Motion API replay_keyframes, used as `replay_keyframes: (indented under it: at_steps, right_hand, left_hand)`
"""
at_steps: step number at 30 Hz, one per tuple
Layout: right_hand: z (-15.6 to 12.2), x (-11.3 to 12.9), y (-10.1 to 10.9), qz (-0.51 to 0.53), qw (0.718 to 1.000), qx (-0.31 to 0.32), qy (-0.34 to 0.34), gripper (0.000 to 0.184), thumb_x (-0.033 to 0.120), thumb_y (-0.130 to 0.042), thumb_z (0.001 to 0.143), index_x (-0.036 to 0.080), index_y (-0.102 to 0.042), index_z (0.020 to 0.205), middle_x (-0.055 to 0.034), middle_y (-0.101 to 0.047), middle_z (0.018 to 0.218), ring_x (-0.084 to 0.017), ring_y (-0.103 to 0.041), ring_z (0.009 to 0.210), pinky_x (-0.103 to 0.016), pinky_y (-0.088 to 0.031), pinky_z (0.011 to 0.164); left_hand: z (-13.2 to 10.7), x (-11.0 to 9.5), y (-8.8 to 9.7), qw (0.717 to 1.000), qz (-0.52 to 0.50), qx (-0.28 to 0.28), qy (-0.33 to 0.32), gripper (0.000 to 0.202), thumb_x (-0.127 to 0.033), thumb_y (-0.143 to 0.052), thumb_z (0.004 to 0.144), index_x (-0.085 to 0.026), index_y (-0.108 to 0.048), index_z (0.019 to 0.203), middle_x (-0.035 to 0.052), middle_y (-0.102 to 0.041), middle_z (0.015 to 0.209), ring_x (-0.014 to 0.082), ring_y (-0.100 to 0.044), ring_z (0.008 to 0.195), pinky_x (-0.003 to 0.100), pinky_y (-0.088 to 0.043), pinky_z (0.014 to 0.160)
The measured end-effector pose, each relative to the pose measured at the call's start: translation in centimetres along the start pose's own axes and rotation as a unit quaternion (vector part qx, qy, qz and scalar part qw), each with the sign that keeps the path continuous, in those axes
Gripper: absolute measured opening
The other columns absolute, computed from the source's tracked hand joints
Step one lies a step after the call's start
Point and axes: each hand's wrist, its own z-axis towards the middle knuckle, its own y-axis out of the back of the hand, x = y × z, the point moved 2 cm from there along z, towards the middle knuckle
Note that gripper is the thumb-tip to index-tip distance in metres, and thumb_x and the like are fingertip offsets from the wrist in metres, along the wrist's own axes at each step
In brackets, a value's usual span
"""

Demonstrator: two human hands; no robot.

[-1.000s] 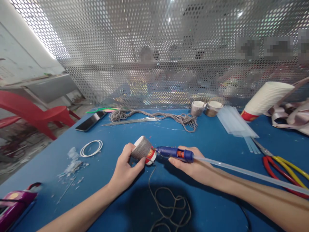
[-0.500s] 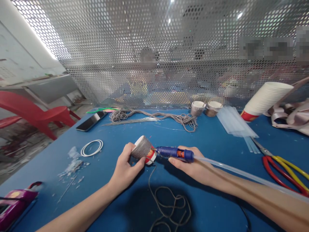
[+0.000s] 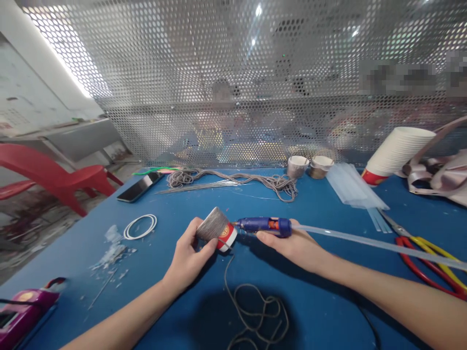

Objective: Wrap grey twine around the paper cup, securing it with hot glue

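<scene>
Head view: left fingers (image 3: 207, 249) clasp a tilted cup (image 3: 216, 226), right fingers (image 3: 269, 239) a crosswise glue gun (image 3: 255, 225) pointing left.

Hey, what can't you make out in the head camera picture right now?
All in the head view:
Left hand: some fingertips are hidden behind the cup.
Blue glue gun: its grip is covered by the right hand.
Translucent stick: far end cut off by the right edge.
Purple device: cut off by the left edge.
Beyond the perforated panel: too blurred.

Bright glints on mesh (image 3: 175, 97) — edge distortion
</scene>
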Motion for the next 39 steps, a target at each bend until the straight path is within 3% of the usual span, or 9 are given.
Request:
replay_keyframes:
  at_steps: [5, 10, 14, 18, 21, 28, 33, 36, 39]
  right_hand:
    - [1.5, -1.4, 1.2, 0.071, 0.996, 0.028, -0.048, 0.042, 0.05, -0.047, 0.085, 0.018, -0.059, 0.061, 0.0014, -0.057, 0.054, -0.008, -0.042, 0.04, -0.023, -0.037, 0.046]
    - [4.1, -3.1, 2.5, -0.065, 0.997, -0.031, -0.039, 0.031, 0.048, -0.054, 0.082, 0.019, -0.06, 0.072, 0.0058, -0.046, 0.043, -0.011, -0.045, 0.041, -0.023, -0.033, 0.044]
    - [6.4, -3.6, 2.6, -0.157, 0.984, -0.081, -0.012, 0.022, 0.041, -0.062, 0.076, 0.019, -0.061, 0.073, -0.0002, -0.062, 0.065, -0.015, -0.055, 0.058, -0.025, -0.038, 0.052]
    - [7.4, -4.1, 2.5, -0.164, 0.984, -0.064, -0.036, 0.026, 0.044, -0.063, 0.076, 0.021, -0.068, 0.086, -0.0029, -0.069, 0.083, -0.02, -0.062, 0.073, -0.027, -0.043, 0.061]
    - [7.0, -4.6, 2.9, -0.183, 0.978, -0.065, -0.08, 0.036, 0.049, -0.063, 0.075, 0.022, -0.069, 0.098, -0.0042, -0.071, 0.094, -0.023, -0.064, 0.084, -0.03, -0.046, 0.068]
    - [4.1, -5.1, 4.3, -0.176, 0.981, -0.075, -0.029, 0.041, 0.043, -0.062, 0.077, 0.019, -0.063, 0.11, -0.0091, -0.066, 0.112, -0.024, -0.062, 0.098, -0.037, -0.046, 0.085]
    - [0.5, -3.9, 5.1, -0.206, 0.968, -0.12, -0.083, 0.028, 0.047, -0.06, 0.077, 0.019, -0.057, 0.083, -0.0044, -0.064, 0.078, -0.019, -0.059, 0.069, -0.032, -0.045, 0.064]
    - [-1.1, -2.2, 3.3, -0.096, 0.992, -0.012, -0.081, 0.02, 0.038, -0.058, 0.08, 0.021, -0.051, 0.073, 0.0007, -0.057, 0.066, -0.015, -0.053, 0.061, -0.03, -0.043, 0.06]
    - [-1.1, -0.7, -0.2, 0.176, 0.977, 0.041, -0.114, 0.033, 0.026, -0.071, 0.068, 0.02, -0.054, 0.095, -0.0047, -0.062, 0.097, -0.017, -0.06, 0.088, -0.032, -0.047, 0.081]
  left_hand:
    - [0.1, 0.7, 0.0, 0.995, -0.076, -0.019, 0.061, 0.021, -0.038, -0.06, 0.073, -0.019, -0.056, 0.082, -0.0001, -0.057, 0.075, 0.0157, -0.054, 0.069, 0.028, -0.046, 0.062]
    - [0.2, 0.8, -0.3, 0.993, -0.096, -0.016, 0.07, 0.023, -0.039, -0.061, 0.073, -0.019, -0.055, 0.081, 0.0001, -0.056, 0.075, 0.0157, -0.053, 0.07, 0.028, -0.046, 0.063]
    - [0.1, 0.9, -0.3, 0.994, -0.095, -0.003, 0.058, 0.022, -0.038, -0.062, 0.074, -0.019, -0.056, 0.082, -0.0004, -0.055, 0.076, 0.0145, -0.051, 0.069, 0.027, -0.045, 0.063]
    - [0.0, 0.7, -0.2, 0.997, -0.078, 0.005, 0.026, 0.018, -0.036, -0.061, 0.076, -0.019, -0.056, 0.082, -0.0015, -0.052, 0.074, 0.0133, -0.05, 0.067, 0.025, -0.044, 0.061]
    - [-0.1, 0.3, -0.2, 0.999, -0.048, 0.009, -0.002, 0.016, -0.034, -0.06, 0.077, -0.019, -0.056, 0.08, -0.0019, -0.051, 0.074, 0.0129, -0.05, 0.067, 0.024, -0.043, 0.061]
    - [-0.4, 0.3, -0.4, 0.999, 0.014, 0.01, -0.037, 0.015, -0.032, -0.056, 0.079, -0.019, -0.053, 0.083, -0.001, -0.051, 0.076, 0.0129, -0.048, 0.066, 0.025, -0.04, 0.06]
    - [-0.6, 0.1, -0.6, 0.996, 0.044, 0.002, -0.077, 0.012, -0.03, -0.055, 0.081, -0.019, -0.051, 0.084, -0.0001, -0.051, 0.078, 0.0137, -0.05, 0.069, 0.027, -0.042, 0.063]
    - [-0.7, -0.3, -0.8, 0.991, 0.073, -0.007, -0.116, 0.01, -0.028, -0.055, 0.08, -0.019, -0.051, 0.082, 0.0009, -0.052, 0.079, 0.0146, -0.05, 0.07, 0.028, -0.043, 0.064]
    - [-0.9, -0.8, -0.9, 0.979, 0.103, -0.025, -0.172, 0.008, -0.024, -0.057, 0.078, -0.019, -0.051, 0.082, 0.0019, -0.054, 0.078, 0.0159, -0.051, 0.072, 0.029, -0.045, 0.065]
